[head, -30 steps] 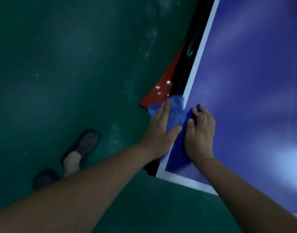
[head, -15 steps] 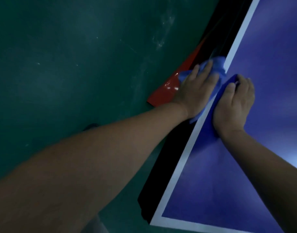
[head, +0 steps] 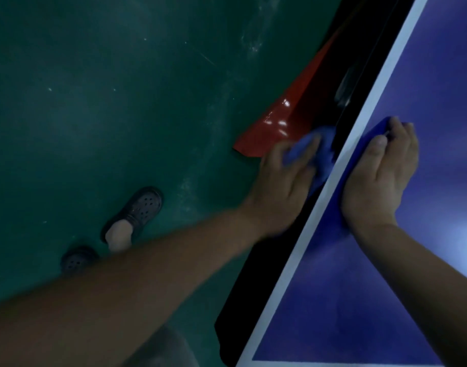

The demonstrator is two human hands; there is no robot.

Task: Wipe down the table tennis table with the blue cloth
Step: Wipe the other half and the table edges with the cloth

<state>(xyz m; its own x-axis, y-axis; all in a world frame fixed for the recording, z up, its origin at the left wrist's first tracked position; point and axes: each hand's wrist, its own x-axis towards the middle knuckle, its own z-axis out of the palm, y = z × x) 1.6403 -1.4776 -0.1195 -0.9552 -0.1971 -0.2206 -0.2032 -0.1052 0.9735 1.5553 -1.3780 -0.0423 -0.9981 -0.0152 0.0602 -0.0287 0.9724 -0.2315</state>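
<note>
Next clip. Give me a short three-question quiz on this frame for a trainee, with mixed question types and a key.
1. True or false: the right hand presses the blue cloth on the table top.
2. Where is the left hand? A: beside the table, off its top. B: flat in the middle of the playing surface. C: out of view.
3. Fill in: the stripe along the table's edge is ____.

Key: 1 true; 2 A; 3 white.
</note>
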